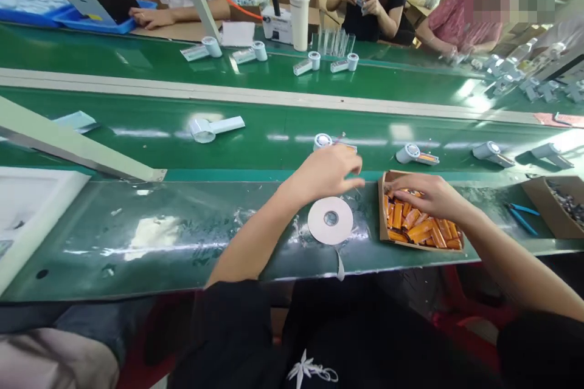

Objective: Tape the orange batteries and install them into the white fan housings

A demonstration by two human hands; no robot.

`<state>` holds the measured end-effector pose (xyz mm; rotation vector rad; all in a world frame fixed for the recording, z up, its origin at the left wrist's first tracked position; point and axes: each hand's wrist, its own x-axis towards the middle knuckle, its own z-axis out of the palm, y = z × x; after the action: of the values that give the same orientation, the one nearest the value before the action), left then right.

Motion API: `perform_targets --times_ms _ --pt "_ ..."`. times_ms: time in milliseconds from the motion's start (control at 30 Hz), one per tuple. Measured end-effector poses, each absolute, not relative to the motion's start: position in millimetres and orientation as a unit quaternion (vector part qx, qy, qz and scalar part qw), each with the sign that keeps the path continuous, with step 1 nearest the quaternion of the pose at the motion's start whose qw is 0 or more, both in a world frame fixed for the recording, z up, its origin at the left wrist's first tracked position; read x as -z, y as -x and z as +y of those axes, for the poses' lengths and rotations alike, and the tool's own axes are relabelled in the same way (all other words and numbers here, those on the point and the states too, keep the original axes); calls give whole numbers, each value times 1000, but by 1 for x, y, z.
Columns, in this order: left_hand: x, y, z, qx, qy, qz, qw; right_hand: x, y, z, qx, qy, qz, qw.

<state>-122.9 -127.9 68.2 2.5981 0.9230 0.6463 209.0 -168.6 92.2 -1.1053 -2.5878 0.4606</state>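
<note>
Right hand [426,191] is hanging over the far-left part of a cardboard box [382,222], fingers bending above orange battery cells [420,228] that are lying just under it; can't tell if it's gripping one. Left hand [326,173] is hovering, thumb and fingers standing apart, partly covering a handheld fan [322,141] on the conveyor belt [269,146]. White tape roll [331,234] is lying just nearer, on the desk [191,225].

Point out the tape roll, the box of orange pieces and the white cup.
Tape roll [330,234]: head view, flat face below the core.
Box of orange pieces [382,219]: head view, left wall.
White cup [299,21]: head view, middle of its body.
</note>
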Motion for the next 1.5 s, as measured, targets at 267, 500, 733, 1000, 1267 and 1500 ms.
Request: perform_targets --times_ms 267,500,733,1000,1267,1500 --pt "23 183 -257 -98 -909 365 174 -61 -277 -332 -223 547 -732 340" --pt "9 115 -291 -330 -855 393 77 -52 -198 -327 -511 409 -703 279" --pt "27 107 -306 -410 -798 432 92 -32 -172 -323 -346 308 -885 47" --pt "46 101 -310 -406 -759 493 129 -44 -201 -244 -41 461 -883 81" --pt "55 90 -313 -371 -790 475 110 -42 -206 -210 -71 395 -915 48" --pt "47 82 -324 -369 -801 457 116 -70 -211 -254 -372 418 -736 382"
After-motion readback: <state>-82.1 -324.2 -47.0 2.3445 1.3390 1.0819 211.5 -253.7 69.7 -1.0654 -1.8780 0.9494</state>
